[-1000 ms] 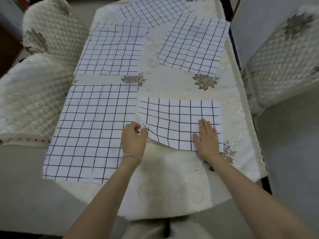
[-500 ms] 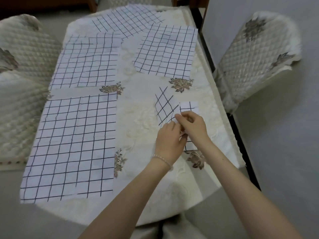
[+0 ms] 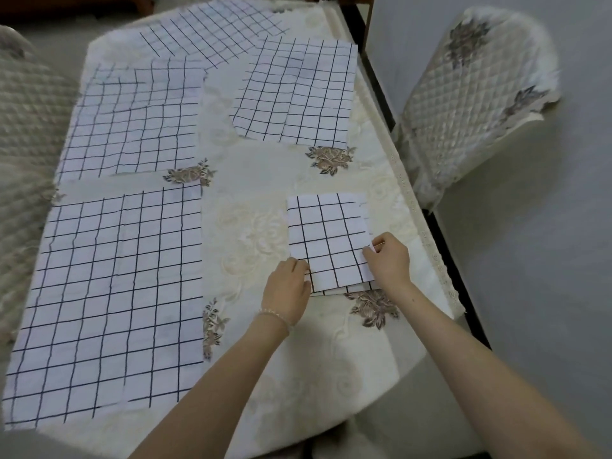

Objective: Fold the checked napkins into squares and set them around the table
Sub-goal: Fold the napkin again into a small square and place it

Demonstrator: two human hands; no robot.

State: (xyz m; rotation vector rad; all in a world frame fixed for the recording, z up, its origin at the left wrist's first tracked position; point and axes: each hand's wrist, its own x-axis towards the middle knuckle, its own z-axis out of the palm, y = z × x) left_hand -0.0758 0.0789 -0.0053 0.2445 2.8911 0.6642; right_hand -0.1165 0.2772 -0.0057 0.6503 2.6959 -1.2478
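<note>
A white napkin with a dark check, folded into a small square [image 3: 328, 240], lies flat on the near right of the table. My left hand [image 3: 287, 289] pinches its near left corner. My right hand [image 3: 387, 258] grips its right edge, thumb on top. A large unfolded napkin [image 3: 109, 299] covers the near left. Another unfolded napkin [image 3: 132, 117] lies beyond it, a third napkin [image 3: 294, 94] sits at the far right, and a fourth napkin [image 3: 212, 31] is at the far end.
The table wears a cream embroidered cloth [image 3: 251, 180] with brown flower motifs. A quilted chair [image 3: 470, 94] stands close to the right edge, and quilted chairs [image 3: 23, 127] line the left side. Grey floor lies to the right.
The near right napkin was a half-folded rectangle under both hands. My hands lifted it, folded it again, and it now lies flat as a small square. The view shifted right.
</note>
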